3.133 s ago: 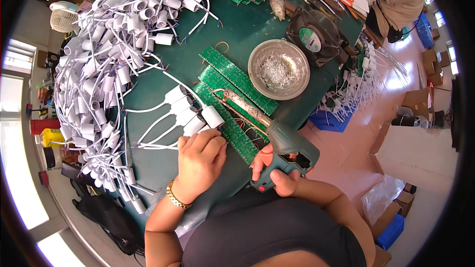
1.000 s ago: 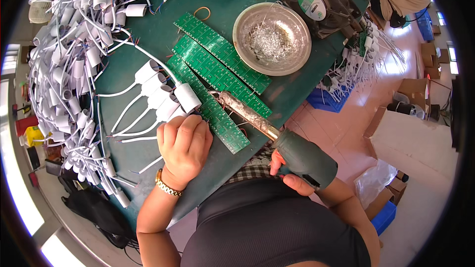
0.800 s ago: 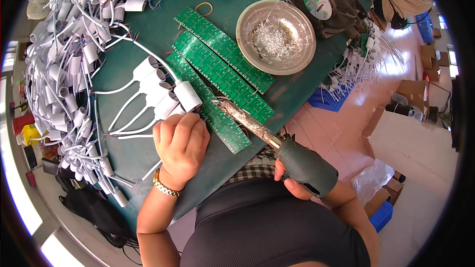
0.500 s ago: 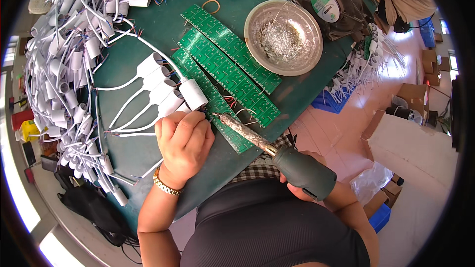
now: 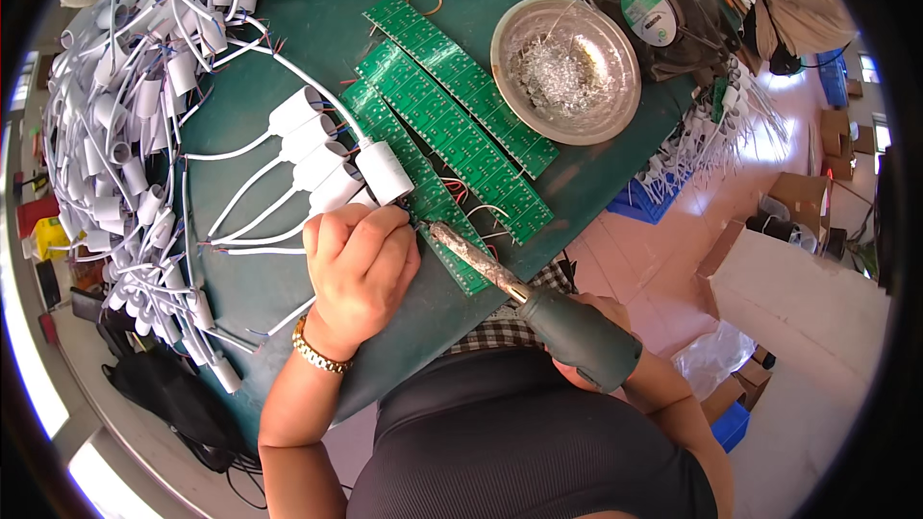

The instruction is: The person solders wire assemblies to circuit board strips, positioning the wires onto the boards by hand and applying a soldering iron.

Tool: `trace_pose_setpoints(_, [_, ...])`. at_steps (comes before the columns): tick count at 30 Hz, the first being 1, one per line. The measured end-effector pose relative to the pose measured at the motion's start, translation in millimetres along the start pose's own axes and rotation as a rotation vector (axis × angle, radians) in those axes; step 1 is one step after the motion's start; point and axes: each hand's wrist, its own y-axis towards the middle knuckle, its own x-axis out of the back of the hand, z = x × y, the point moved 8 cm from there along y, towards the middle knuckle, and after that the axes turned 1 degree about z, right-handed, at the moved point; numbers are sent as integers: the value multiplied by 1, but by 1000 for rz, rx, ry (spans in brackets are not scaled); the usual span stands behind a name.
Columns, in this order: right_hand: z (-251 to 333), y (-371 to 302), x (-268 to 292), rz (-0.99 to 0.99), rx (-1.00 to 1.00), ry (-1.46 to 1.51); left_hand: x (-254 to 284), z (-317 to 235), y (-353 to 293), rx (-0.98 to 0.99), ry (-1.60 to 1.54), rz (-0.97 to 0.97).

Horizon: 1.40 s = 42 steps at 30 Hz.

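Observation:
My left hand (image 5: pixel 361 274), with a gold-coloured bracelet on the wrist, is closed in a pinch at the edge of the nearest green circuit board strip (image 5: pixel 447 226). What its fingertips hold is hidden. Just beyond them a white lamp socket (image 5: pixel 384 173) with a white cable lies against that board. In my right hand (image 5: pixel 603 308) is a soldering iron (image 5: pixel 582 332), gripped by its dark handle. Its crusted tip points left, over the board and close to my left fingertips. Several more white sockets (image 5: pixel 315 139) lie in a row beside my left hand.
Two further circuit board strips (image 5: pixel 452 130) lie alongside. A metal bowl (image 5: pixel 497 58) with silvery solder scraps stands beyond, next to a dark fan (image 5: pixel 673 10). Many white sockets (image 5: pixel 144 125) are heaped at the left. A blue crate (image 5: pixel 644 200) of wired parts is off the table's right side.
The whole view has shifted slightly. My left hand keeps its pinch at the board edge, and the iron's tip stays close to it, having moved only a little.

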Motion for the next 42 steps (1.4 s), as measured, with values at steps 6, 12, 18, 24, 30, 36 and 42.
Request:
trace_pose_setpoints(6, [-10, 3, 1, 127, -197, 275, -1, 1, -1, 2, -1, 4])
trace_pose_setpoints(12, [-20, 0, 13, -45, -633, 543, -1, -1, 0, -14, -6, -2])
trace_pose_setpoints(18, [-21, -14, 6, -173, -604, 741, -1, -1, 2, -5, -23, 8])
trace_pose_setpoints(24, [-18, -22, -8, 71, -347, 193, 1, 2, 6, 17, -75, 19])
trace_pose_setpoints(30, [-8, -14, -11, -14, -100, 124, 1, 1, 6, -6, -86, 29])
trace_pose_setpoints(36, [1, -11, -10, 70, 38, -31, 1, -2, 5, -32, -67, 40])
trace_pose_setpoints(42, [-4, -6, -1, 20, -232, 161, 0, -5, 4, -54, -20, 31])
